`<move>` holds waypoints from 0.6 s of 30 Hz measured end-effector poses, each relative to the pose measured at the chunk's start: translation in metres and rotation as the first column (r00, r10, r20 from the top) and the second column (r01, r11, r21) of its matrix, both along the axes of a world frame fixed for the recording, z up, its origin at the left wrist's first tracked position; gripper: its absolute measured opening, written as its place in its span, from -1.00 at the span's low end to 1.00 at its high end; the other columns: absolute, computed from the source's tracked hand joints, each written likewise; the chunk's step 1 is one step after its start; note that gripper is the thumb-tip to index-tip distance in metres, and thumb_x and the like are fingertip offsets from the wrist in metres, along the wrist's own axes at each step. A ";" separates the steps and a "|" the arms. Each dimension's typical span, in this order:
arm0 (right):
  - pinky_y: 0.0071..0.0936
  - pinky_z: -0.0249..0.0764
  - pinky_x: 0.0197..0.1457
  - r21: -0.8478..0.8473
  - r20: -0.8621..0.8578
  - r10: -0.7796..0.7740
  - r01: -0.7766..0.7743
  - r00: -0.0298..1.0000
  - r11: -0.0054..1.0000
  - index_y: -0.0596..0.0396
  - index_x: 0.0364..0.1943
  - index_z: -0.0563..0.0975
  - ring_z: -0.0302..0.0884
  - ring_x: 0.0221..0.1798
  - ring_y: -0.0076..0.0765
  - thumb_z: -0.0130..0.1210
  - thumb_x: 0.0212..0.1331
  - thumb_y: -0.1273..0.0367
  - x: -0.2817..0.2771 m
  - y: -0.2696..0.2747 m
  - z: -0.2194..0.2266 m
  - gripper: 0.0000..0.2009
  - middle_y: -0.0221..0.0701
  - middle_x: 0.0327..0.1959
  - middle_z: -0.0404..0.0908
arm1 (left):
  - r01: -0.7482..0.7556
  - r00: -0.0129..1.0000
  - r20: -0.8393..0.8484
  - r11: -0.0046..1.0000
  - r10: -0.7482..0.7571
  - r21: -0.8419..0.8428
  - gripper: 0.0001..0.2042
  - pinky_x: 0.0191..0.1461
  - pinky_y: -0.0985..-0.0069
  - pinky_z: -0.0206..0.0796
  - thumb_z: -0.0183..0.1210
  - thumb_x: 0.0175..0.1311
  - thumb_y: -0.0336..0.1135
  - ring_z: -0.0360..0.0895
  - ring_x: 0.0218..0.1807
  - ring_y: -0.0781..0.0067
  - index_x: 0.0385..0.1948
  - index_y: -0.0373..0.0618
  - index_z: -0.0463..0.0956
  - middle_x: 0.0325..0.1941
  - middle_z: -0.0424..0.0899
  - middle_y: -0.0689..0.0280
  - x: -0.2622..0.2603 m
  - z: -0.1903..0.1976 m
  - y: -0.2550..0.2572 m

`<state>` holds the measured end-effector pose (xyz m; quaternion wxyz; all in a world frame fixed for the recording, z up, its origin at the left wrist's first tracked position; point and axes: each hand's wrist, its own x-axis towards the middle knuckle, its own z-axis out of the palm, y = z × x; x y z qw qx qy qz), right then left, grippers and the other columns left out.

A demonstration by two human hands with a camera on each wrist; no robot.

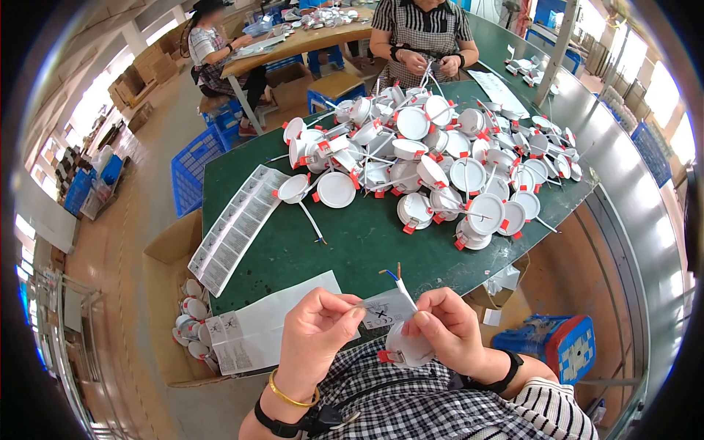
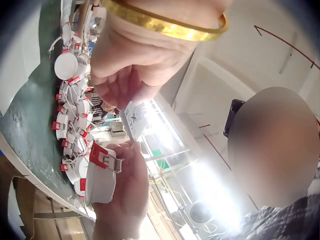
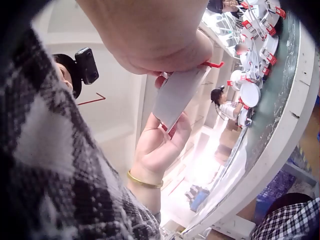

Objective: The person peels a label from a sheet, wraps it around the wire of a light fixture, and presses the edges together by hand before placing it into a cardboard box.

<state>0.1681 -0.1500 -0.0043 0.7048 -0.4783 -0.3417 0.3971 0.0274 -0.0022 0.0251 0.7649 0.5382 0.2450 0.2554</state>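
Between the two hands a printed silver-grey label is stretched, one end against a white cable with blue and brown wire ends. My left hand pinches the label's left edge between thumb and finger. My right hand pinches the cable and the label's other end. Below the right fingers hangs a round white lamp with red clips; in the left wrist view the lamp is beside the right hand. The right wrist view shows the label reaching to the left hand.
A heap of white lamps covers the far part of the green table. Label sheets lie at the left, others at the near edge. A carton holds lamps. Another person works across the table.
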 end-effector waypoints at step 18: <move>-0.61 0.40 -0.18 -0.066 -0.119 -0.065 0.057 0.991 0.996 0.17 -0.14 0.36 0.45 -0.31 -0.60 -0.09 0.38 0.41 0.001 0.023 -0.009 -0.88 -0.47 -0.43 0.49 | -0.091 0.993 0.065 0.987 0.101 -0.135 -0.84 -0.05 0.57 0.36 0.13 0.22 -0.57 0.49 -0.21 0.61 -0.27 -0.13 0.34 -0.23 0.57 0.27 0.016 -0.025 0.013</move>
